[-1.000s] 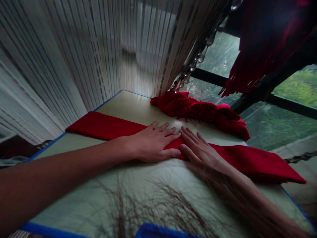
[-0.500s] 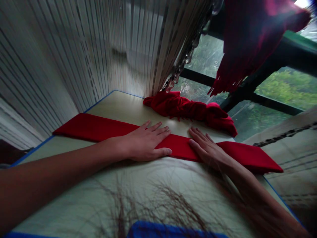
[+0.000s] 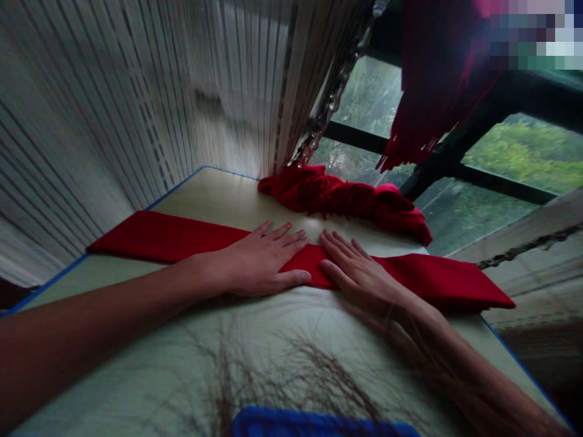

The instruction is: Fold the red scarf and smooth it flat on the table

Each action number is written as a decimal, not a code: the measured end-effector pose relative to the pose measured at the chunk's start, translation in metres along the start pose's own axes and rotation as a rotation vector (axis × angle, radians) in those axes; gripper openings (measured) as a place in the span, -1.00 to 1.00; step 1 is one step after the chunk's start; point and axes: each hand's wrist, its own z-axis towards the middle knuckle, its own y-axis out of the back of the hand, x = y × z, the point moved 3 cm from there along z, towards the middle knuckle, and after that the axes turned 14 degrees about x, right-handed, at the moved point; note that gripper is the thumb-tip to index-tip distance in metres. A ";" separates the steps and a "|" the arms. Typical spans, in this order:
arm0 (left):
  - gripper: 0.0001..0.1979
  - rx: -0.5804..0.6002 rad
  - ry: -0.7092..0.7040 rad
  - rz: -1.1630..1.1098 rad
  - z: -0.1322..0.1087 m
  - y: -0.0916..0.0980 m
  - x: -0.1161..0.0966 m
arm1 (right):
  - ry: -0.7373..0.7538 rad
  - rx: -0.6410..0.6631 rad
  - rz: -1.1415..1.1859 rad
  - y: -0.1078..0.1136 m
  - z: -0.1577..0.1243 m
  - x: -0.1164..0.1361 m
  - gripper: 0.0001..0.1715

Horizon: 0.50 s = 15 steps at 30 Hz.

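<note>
A long red scarf [image 3: 182, 240], folded into a flat strip, lies across the pale table [image 3: 182, 370]. My left hand [image 3: 266, 258] rests flat on its middle with the fingers spread. Close to its right, my right hand [image 3: 359, 261] also lies flat on the cloth, fingers stretched forward and nearly together. A narrow band of red shows between the two hands. The strip's right end reaches to the table's right edge, its left end to the left edge.
Another red scarf [image 3: 350, 197] lies bunched along the table's far side by the window [image 3: 492, 176]. A dark red fringed scarf [image 3: 428, 91] hangs above it. String curtains [image 3: 150, 103] stand behind at the left. A blue object [image 3: 319, 423] shows at the near edge.
My right hand has slid left along the scarf, nearer to my left hand. My left hand stays almost where it was. The view has shifted slightly.
</note>
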 end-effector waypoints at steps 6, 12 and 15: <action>-0.19 -0.024 -0.007 -0.004 -0.001 0.001 -0.001 | -0.010 -0.042 0.024 0.007 -0.010 -0.015 -0.23; -0.15 -0.016 -0.012 0.000 0.000 -0.001 0.000 | 0.097 -0.054 0.001 0.009 0.009 0.024 -0.13; -0.15 -0.006 -0.002 0.012 0.000 0.000 0.000 | 0.067 0.004 0.005 0.004 0.009 0.021 -0.10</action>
